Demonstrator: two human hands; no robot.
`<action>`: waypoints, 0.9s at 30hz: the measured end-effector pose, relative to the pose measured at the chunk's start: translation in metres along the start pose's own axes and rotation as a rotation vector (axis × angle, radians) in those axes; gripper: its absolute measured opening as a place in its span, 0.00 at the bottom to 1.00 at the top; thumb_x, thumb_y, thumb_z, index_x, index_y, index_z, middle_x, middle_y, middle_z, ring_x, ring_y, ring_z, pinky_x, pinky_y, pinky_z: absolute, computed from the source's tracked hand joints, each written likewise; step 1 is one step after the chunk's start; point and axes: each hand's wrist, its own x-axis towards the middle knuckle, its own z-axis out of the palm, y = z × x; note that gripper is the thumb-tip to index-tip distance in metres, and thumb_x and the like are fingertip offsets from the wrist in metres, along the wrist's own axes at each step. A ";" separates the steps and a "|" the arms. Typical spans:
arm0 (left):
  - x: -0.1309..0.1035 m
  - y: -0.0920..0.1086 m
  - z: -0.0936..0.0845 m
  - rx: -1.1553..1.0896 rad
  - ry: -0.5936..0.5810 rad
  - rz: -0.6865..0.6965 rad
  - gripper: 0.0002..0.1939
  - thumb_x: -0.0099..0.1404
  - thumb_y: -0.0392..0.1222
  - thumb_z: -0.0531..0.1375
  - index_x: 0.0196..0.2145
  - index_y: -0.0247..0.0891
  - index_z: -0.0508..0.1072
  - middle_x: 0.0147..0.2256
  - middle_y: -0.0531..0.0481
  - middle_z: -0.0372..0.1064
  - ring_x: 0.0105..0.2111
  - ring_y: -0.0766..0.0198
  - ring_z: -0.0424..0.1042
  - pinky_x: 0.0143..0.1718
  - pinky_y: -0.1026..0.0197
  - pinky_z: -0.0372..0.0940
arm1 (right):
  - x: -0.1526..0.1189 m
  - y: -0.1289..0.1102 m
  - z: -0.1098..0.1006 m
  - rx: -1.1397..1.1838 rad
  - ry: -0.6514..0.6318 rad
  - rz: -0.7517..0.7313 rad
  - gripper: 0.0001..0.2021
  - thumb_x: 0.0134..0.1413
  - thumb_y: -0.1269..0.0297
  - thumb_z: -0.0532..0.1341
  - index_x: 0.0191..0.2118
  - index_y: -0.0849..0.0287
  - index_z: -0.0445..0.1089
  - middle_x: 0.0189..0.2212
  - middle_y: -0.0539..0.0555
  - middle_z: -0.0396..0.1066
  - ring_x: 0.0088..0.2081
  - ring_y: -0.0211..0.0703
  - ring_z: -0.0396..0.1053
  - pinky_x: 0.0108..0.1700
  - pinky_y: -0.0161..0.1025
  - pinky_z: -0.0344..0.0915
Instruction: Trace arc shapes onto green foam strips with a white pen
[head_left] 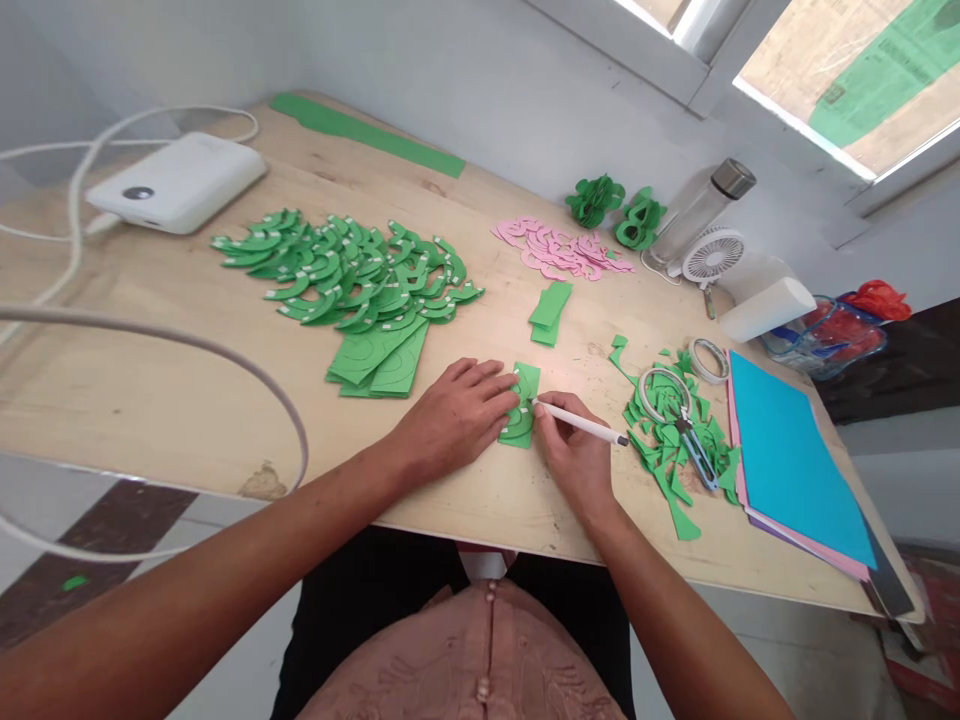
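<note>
My right hand (576, 455) grips a white pen (581, 422), its tip at the right side of a small green paper strip (517, 435). The fingers of my left hand (459, 418) lie stretched out flat, their tips pressing on the strip's left edge. On the strip rests a curved green cutout with small white tabs, partly under my fingertips. Left of my hands are green strips (379, 362) with curved outlines drawn on them. Behind these spreads a heap of green curved cutouts (352, 270) with white tabs. Two plain green strips (550, 312) lie farther back.
Scissors (697, 452) and a tape roll (664, 395) lie on green scraps (667, 470) at right, beside coloured sheets (795, 450). Pink cutouts (559, 250), green paper flowers (595, 202), a bottle (701, 210) and a small fan (712, 255) stand behind. A white power bank (180, 180) with cables is at left.
</note>
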 end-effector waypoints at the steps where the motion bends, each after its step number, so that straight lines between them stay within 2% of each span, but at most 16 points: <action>1: 0.000 0.000 0.000 0.002 0.003 0.001 0.10 0.69 0.34 0.53 0.41 0.38 0.74 0.52 0.44 0.73 0.56 0.50 0.67 0.55 0.45 0.61 | 0.000 -0.001 0.000 0.003 -0.002 0.001 0.08 0.60 0.60 0.58 0.37 0.56 0.72 0.30 0.52 0.75 0.30 0.42 0.69 0.32 0.37 0.65; 16: 0.000 -0.001 0.001 -0.004 -0.007 -0.002 0.10 0.69 0.35 0.53 0.42 0.38 0.74 0.53 0.44 0.73 0.56 0.49 0.66 0.56 0.44 0.60 | -0.002 -0.003 0.001 0.051 -0.015 0.032 0.07 0.59 0.60 0.58 0.36 0.56 0.72 0.29 0.51 0.74 0.30 0.41 0.69 0.31 0.36 0.65; 27: 0.000 -0.001 0.000 -0.009 -0.011 0.003 0.11 0.69 0.35 0.52 0.42 0.38 0.74 0.53 0.43 0.73 0.56 0.49 0.67 0.55 0.43 0.61 | 0.002 -0.007 -0.001 0.064 -0.035 0.068 0.07 0.57 0.61 0.58 0.35 0.56 0.72 0.26 0.49 0.72 0.25 0.38 0.65 0.29 0.35 0.61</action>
